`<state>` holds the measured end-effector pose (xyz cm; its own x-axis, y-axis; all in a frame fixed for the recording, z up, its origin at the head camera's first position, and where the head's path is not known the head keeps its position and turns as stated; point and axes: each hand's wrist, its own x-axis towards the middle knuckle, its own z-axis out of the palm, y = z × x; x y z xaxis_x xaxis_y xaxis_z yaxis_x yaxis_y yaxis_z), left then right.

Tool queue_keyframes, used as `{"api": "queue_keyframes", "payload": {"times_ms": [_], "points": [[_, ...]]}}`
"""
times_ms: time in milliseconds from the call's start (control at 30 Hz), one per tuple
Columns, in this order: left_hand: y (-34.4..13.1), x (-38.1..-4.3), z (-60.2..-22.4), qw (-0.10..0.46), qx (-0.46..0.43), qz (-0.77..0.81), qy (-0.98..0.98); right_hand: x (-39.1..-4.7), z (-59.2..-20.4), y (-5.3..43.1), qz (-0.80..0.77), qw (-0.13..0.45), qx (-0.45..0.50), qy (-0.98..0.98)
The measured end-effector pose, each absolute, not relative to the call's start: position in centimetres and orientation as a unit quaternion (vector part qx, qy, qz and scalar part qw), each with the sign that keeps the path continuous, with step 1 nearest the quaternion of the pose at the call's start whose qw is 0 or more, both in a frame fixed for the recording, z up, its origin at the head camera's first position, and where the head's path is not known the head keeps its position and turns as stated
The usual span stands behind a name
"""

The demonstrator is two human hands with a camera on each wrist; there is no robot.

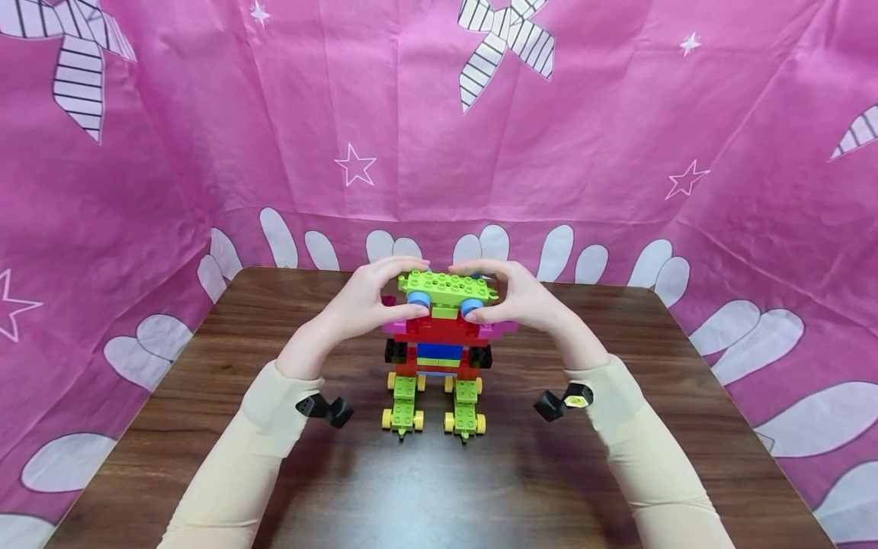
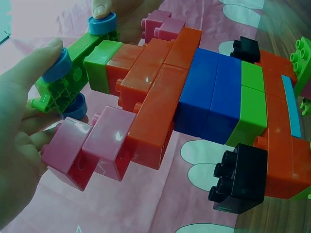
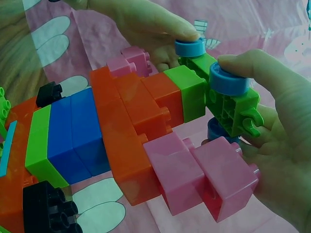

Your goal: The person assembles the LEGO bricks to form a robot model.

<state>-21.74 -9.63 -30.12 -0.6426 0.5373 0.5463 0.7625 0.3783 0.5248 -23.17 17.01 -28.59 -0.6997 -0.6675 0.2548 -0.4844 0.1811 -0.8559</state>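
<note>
A standing figure of toy building blocks has red blocks, blue blocks, pink side blocks and black blocks. Over its top sits a lime green wheeled base with blue wheels, slightly tilted. My left hand pinches the base's left end, thumb on a blue wheel. At the other end, my right hand grips it the same way. Directly below is a green block; whether the base is locked onto it, I cannot tell.
Two lime green wheeled bases with yellow wheels form the figure's feet on the brown wooden table. A pink patterned cloth hangs behind the table and at both sides. Black wrist mounts stick out from the cream sleeves.
</note>
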Motion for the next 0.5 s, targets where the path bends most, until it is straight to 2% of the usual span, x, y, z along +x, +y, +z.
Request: {"api": "queue_keyframes", "payload": {"times_ms": [500], "points": [[-9.63, -21.66, -30.4, 0.146, -0.397, -0.386, -0.82, -23.4, -28.49, 17.14, -0.478, 0.071, -0.393, 0.782]]}}
